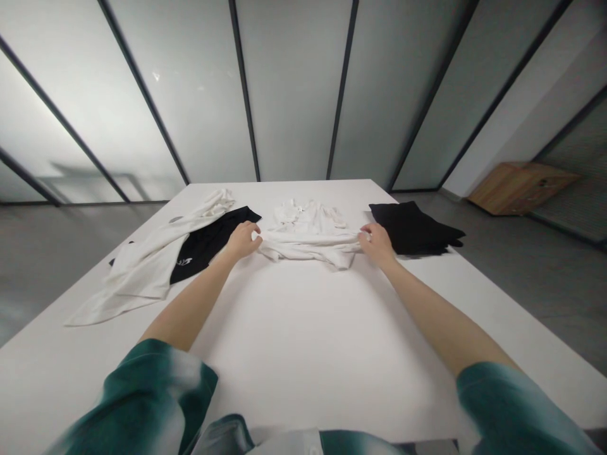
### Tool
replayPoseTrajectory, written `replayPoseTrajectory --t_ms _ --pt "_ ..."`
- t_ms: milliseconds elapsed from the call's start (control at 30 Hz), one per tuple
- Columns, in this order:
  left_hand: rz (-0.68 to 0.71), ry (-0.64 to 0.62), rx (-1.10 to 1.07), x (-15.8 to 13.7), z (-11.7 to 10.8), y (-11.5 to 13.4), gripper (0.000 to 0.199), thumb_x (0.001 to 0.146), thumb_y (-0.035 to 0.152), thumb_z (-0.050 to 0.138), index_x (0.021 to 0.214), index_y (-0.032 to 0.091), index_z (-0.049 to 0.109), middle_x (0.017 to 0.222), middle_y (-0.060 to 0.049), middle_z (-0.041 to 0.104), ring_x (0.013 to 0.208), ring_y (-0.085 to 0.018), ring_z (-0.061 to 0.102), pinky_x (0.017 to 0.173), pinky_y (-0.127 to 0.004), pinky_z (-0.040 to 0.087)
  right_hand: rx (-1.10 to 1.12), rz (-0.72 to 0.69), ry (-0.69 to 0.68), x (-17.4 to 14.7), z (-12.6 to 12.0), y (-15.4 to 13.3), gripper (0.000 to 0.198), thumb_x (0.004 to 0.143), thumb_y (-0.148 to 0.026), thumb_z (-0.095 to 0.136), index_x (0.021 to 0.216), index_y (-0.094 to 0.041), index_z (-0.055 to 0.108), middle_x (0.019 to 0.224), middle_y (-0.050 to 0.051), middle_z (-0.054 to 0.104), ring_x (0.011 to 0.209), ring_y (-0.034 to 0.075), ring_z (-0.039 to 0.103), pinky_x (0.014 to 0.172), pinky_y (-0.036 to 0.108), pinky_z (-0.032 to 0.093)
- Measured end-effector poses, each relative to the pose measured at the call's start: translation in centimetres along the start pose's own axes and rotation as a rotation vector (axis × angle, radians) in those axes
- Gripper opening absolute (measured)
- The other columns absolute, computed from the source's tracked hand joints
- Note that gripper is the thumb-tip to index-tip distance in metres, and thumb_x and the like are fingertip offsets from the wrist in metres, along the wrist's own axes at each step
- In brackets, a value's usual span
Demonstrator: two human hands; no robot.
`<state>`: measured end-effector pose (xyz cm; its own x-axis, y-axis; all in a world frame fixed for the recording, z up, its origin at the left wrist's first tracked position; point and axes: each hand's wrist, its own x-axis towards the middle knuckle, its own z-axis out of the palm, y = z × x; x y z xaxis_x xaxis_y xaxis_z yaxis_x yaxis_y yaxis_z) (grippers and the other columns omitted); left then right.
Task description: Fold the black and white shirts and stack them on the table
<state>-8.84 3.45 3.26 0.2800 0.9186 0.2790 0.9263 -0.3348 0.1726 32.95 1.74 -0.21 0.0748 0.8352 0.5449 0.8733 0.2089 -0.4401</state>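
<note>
Garment (pixel 310 248) on tbl (pixel 327 335) btwn my L hand (pixel 243 240) & R hand (pixel 379 245); clothes (pixel 147 265) to L, pile (pixel 412 229) to R; wall (pixel 294 88) behind, cabinet (pixel 516 186) far R.

Left forearm (pixel 199 300) and right forearm (pixel 439 309) stretched forward, bare
Left hand (pixel 243 240) and right hand (pixel 378 244) sit nearly level and well apart, turned toward each other, each curled into a pinching grip.

Looks like an office; frosted partition panels (pixel 289 88); low wooden cabinet (pixel 515 186).
</note>
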Motion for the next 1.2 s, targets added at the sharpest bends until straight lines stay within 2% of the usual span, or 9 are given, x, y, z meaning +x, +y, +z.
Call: replayPoseTrajectory --t_ms 133,233,400,600,733,833,933,1033,1200 --pt "0.180 -0.170 0.002 -1.7 1.5 3.8 0.041 0.086 0.046 0.058 0.113 0.018 0.066 0.117 -0.012 0.066 0.112 -0.028 0.061 0.099 -0.039 0.048 -0.087 -0.327 -0.214 -2.6 0.3 -4.4 0.027 0.087 -0.034 0.055 0.099 -0.016 0.070 0.107 0.016 0.068 0.106 0.030 0.058 0.098 0.043 0.042" --pt "0.151 -0.189 0.072 -2.3 2.6 5.3 0.045 0.089 0.038 0.055 0.128 0.017 0.061 0.130 -0.014 0.062 0.121 -0.030 0.057 0.104 -0.040 0.045 -0.226 -0.343 -0.485 -3.6 0.3 -6.6 0.040 0.089 -0.043 0.060 0.120 -0.018 0.067 0.129 0.016 0.063 0.121 0.031 0.052 0.105 0.042 0.037" --pt "0.088 -0.232 0.065 -1.7 2.0 4.0 0.036 0.084 0.019 0.050 0.114 0.016 0.068 0.116 -0.014 0.067 0.112 -0.029 0.061 0.100 -0.040 0.046 -0.222 -0.133 -0.611 -2.7 -0.3 -6.2 0.027 0.093 -0.033 0.057 0.111 -0.018 0.069 0.120 0.015 0.068 0.116 0.030 0.057 0.102 0.038 0.039" --pt "0.228 -0.274 -0.117 -2.1 -1.5 1.7 0.036 0.070 0.020 0.055 0.103 0.015 0.066 0.113 -0.012 0.067 0.109 -0.027 0.061 0.098 -0.034 0.046 0.532 0.224 -0.340 -1.4 -2.7 -4.5 0.025 0.085 -0.044 0.060 0.078 -0.020 0.065 0.083 0.005 0.069 0.093 0.026 0.063 0.083 0.032 0.048" --pt "0.250 -0.567 -0.307 -3.5 -5.0 1.4 0.030 0.072 0.036 0.061 0.095 0.019 0.067 0.096 -0.005 0.070 0.092 -0.024 0.065 0.081 -0.029 0.049 0.896 0.405 -0.339 -2.2 -5.2 -3.7 0.020 0.071 -0.040 0.068 0.074 -0.021 0.064 0.081 0.006 0.070 0.090 0.025 0.065 0.080 0.031 0.051" --pt "0.207 -0.803 -0.509 -4.1 -7.1 1.1 0.041 0.070 0.048 0.068 0.101 0.020 0.070 0.086 -0.003 0.070 0.081 -0.021 0.064 0.073 -0.027 0.049 0.891 0.489 -0.646 -2.5 -7.6 -2.3 0.019 0.070 -0.037 0.070 0.074 -0.019 0.067 0.075 0.007 0.070 0.077 0.023 0.067 0.074 0.033 0.052" --pt "0.046 -0.660 -0.680 -3.5 -6.9 0.6 0.047 0.079 0.050 0.059 0.112 0.018 0.068 0.076 -0.005 0.069 0.070 -0.019 0.062 0.064 -0.028 0.048 0.816 0.527 -0.765 -1.6 -9.0 -0.8 0.026 0.076 -0.039 0.068 0.088 -0.016 0.071 0.072 0.009 0.072 0.067 0.022 0.067 0.071 0.036 0.054" --pt "-0.073 -0.324 -0.594 -1.8 -4.3 1.2 0.043 0.084 0.045 0.052 0.110 0.014 0.066 0.079 -0.007 0.070 0.070 -0.019 0.064 0.066 -0.031 0.051 0.732 0.503 -0.471 -0.3 -8.0 -0.6 0.023 0.081 -0.036 0.067 0.094 -0.017 0.069 0.075 0.008 0.073 0.063 0.019 0.065 0.074 0.036 0.056" --pt "0.078 -0.232 -0.205 0.8 1.7 5.2 0.045 0.088 0.037 0.052 0.126 0.014 0.063 0.130 -0.014 0.065 0.120 -0.025 0.061 0.104 -0.035 0.045 0.272 0.199 -0.474 -0.4 -2.0 -4.1 0.024 0.088 -0.029 0.060 0.108 -0.019 0.070 0.109 0.010 0.074 0.102 0.024 0.067 0.097 0.039 0.050"
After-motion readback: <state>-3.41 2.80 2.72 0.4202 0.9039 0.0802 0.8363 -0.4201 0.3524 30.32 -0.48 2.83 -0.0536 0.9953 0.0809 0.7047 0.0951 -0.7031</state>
